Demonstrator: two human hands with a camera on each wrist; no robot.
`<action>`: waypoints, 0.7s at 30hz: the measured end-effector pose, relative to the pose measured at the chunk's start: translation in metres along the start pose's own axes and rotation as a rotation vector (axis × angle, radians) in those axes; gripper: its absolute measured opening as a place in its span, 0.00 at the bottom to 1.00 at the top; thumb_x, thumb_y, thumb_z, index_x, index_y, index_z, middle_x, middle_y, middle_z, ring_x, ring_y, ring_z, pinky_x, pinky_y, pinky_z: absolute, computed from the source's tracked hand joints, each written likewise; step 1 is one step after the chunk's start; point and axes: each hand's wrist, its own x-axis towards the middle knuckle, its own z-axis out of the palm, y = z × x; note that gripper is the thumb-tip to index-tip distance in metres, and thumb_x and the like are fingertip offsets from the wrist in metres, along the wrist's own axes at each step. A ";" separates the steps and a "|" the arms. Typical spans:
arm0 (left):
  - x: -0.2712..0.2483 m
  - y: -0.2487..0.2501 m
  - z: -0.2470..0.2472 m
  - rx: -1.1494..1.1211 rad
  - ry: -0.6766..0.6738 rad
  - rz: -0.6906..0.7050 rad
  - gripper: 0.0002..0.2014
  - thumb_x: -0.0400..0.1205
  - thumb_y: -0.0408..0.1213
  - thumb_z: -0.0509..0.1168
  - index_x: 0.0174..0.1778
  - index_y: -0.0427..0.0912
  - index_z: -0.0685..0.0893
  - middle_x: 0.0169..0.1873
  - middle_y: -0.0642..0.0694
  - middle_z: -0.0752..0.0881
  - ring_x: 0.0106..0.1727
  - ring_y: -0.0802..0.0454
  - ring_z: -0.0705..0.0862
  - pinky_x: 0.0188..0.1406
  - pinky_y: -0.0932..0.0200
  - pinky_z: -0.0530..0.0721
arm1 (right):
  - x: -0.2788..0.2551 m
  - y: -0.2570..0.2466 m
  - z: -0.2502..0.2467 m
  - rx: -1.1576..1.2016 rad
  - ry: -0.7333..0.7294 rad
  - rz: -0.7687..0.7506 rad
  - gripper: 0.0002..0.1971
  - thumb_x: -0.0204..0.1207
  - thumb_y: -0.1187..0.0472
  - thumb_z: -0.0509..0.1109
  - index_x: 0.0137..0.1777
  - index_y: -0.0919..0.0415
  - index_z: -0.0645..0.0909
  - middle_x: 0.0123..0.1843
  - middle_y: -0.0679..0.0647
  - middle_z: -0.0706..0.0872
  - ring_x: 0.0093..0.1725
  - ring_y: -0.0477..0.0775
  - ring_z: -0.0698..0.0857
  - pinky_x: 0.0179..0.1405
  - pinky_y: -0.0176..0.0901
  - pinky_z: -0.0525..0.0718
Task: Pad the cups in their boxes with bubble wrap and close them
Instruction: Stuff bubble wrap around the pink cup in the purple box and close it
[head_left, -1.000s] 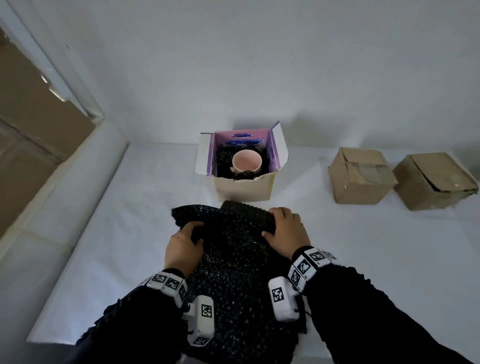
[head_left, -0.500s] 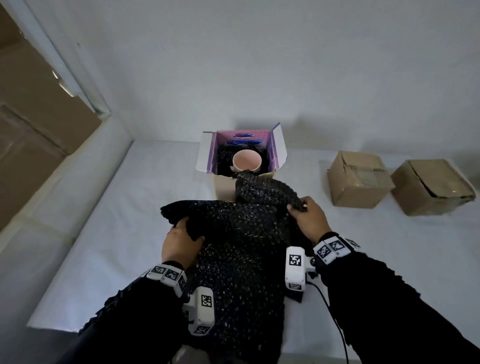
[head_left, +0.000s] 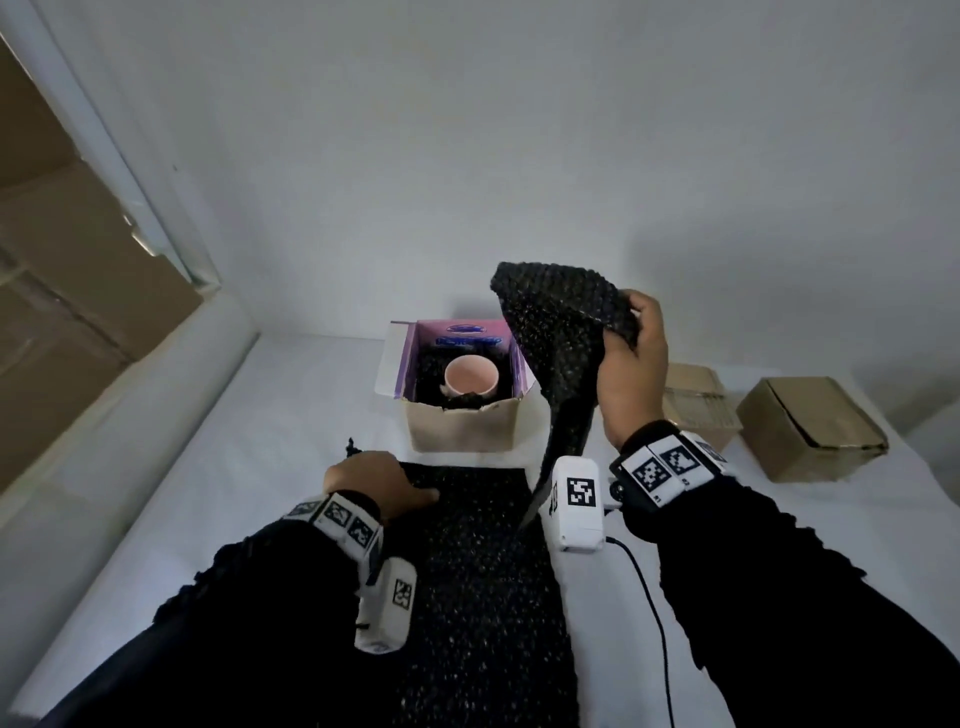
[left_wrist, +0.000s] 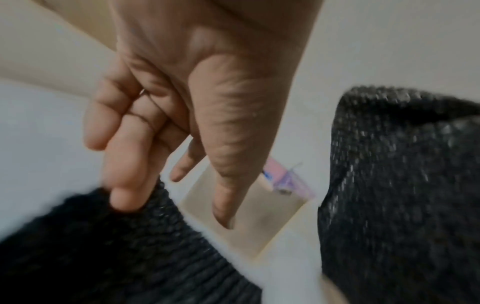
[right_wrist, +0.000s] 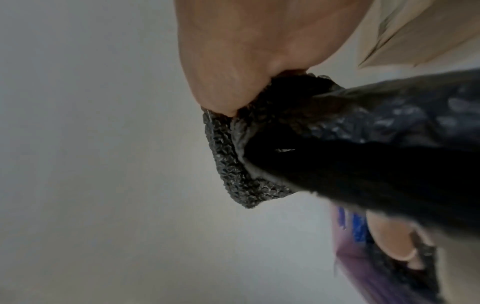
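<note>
An open cardboard box (head_left: 462, 431) with purple inner flaps stands at the table's middle. In it sits a pink cup (head_left: 470, 375) with black bubble wrap around it. My right hand (head_left: 631, 364) grips a piece of black bubble wrap (head_left: 556, 332) and holds it up, right of and above the box. The piece's lower end hangs down to the far right corner of the black bubble-wrap sheet (head_left: 483, 571) that lies in front of the box; I cannot tell whether they are joined. My left hand (head_left: 379, 480) rests on the sheet's far left corner, fingers (left_wrist: 130, 164) relaxed and touching the wrap (left_wrist: 116, 246).
Two closed cardboard boxes (head_left: 696, 400) (head_left: 810, 426) stand on the white table (head_left: 260, 467) to the right. A thin cable (head_left: 649, 597) runs from my right wrist over the table. A raised white ledge (head_left: 104, 493) borders the left side, and a grey wall stands behind.
My right hand has risen up and to the right with a piece of bubble wrap. My left hand has let go of its bunch and now lies on the sheet.
</note>
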 end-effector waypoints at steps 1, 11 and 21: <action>-0.002 0.004 -0.012 -0.126 -0.057 0.023 0.35 0.72 0.76 0.55 0.41 0.44 0.85 0.28 0.51 0.89 0.35 0.55 0.89 0.43 0.59 0.83 | 0.000 -0.009 0.006 0.046 -0.029 0.011 0.18 0.75 0.69 0.61 0.59 0.48 0.79 0.55 0.52 0.87 0.55 0.52 0.85 0.60 0.54 0.84; -0.023 0.041 -0.090 -1.981 -0.506 0.459 0.25 0.83 0.55 0.58 0.67 0.41 0.85 0.63 0.37 0.86 0.62 0.42 0.86 0.59 0.49 0.86 | -0.008 -0.036 0.063 0.575 -0.333 0.470 0.06 0.84 0.64 0.65 0.57 0.55 0.79 0.55 0.57 0.88 0.54 0.56 0.87 0.56 0.56 0.87; 0.055 0.023 -0.117 -1.083 0.543 0.578 0.16 0.75 0.32 0.75 0.58 0.44 0.84 0.49 0.49 0.88 0.50 0.52 0.86 0.53 0.66 0.83 | 0.027 0.006 0.063 0.218 -0.535 0.073 0.46 0.71 0.69 0.77 0.76 0.32 0.56 0.73 0.50 0.74 0.70 0.48 0.80 0.65 0.44 0.82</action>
